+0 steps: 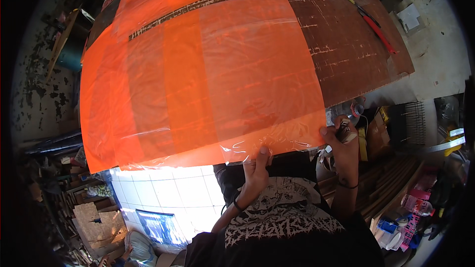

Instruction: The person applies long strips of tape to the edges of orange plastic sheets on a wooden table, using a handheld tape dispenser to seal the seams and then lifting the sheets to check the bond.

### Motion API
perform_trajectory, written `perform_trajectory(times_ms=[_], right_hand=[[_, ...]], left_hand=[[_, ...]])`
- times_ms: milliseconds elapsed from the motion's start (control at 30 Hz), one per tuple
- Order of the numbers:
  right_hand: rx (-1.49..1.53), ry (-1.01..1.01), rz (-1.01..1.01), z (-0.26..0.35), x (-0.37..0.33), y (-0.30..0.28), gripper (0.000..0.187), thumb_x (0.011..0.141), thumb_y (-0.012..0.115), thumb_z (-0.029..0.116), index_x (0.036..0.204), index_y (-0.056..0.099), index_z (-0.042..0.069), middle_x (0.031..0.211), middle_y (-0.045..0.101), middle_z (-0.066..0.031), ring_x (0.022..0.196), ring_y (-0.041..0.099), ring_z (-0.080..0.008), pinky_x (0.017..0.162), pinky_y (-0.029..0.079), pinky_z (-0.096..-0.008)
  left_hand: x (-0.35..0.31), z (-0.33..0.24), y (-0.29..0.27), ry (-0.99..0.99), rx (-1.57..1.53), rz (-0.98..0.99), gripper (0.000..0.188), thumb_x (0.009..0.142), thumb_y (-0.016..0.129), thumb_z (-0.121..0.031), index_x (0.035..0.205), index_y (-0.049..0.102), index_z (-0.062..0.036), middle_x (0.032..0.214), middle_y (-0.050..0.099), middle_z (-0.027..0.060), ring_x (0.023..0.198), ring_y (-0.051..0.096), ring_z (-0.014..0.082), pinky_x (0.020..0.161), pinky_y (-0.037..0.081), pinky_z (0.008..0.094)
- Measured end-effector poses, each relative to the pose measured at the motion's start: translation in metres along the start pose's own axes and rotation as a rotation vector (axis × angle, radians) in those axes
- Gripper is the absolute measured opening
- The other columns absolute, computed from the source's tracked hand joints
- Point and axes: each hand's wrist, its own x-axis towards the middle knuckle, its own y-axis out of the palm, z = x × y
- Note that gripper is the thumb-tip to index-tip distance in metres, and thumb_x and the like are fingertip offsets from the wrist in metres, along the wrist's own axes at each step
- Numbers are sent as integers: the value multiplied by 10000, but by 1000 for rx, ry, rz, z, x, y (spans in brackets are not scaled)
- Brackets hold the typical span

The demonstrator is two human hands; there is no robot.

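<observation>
Pinching an orange plastic sheet (262, 59) with the left hand (255, 172); curled in at its corner with the right hand (343, 143), cannot tell on what. Spread beyond the fingertips over a brown board (356, 69). Probably light, limp, slippery; best held at 2 edge points.

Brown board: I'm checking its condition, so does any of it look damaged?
Yes: right of the near orange sheet, the brown board has ragged pale streaks where its surface seems chipped away. More show beyond the sheet.
</observation>
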Motion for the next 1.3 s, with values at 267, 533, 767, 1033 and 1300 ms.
perform_trajectory(times_ms=[267,533,767,1033,1300], right_hand=[[43,-18,38,-2,0,-2,297,804,677,69,854,385,91,673,571,-44,591,541,-84,519,471,-250],[-1,-17,38,1,1,-1,292,809,670,62,852,383,86,700,587,-59,610,554,-88,537,490,-256],[30,-11,39,2,0,-2,293,803,674,53,851,387,89,690,584,-56,597,541,-86,523,472,-251],[90,64,5,-28,-17,-26,177,915,537,193,950,406,79,664,504,-3,569,491,-87,547,433,-232],[195,362,447,-41,-69,9,285,959,435,243,1167,325,82,961,522,-93,688,528,-116,610,439,-257]], left_hand=[[-2,1,4,-16,2,-59,236,966,431,-209,783,465,-65,674,418,-25,589,366,62,535,297,214],[0,1,2,4,15,-57,227,965,430,-189,775,451,-67,664,417,-18,585,372,66,525,306,213],[-1,8,-4,43,26,8,223,969,414,-182,784,454,-64,659,409,-22,581,362,64,521,303,213],[-2,4,-4,43,-26,18,228,966,414,-178,789,477,-50,679,430,-21,605,372,60,540,304,212],[1,1,-7,116,84,131,232,962,411,-170,817,510,-19,706,468,-7,626,405,73,562,336,218]])
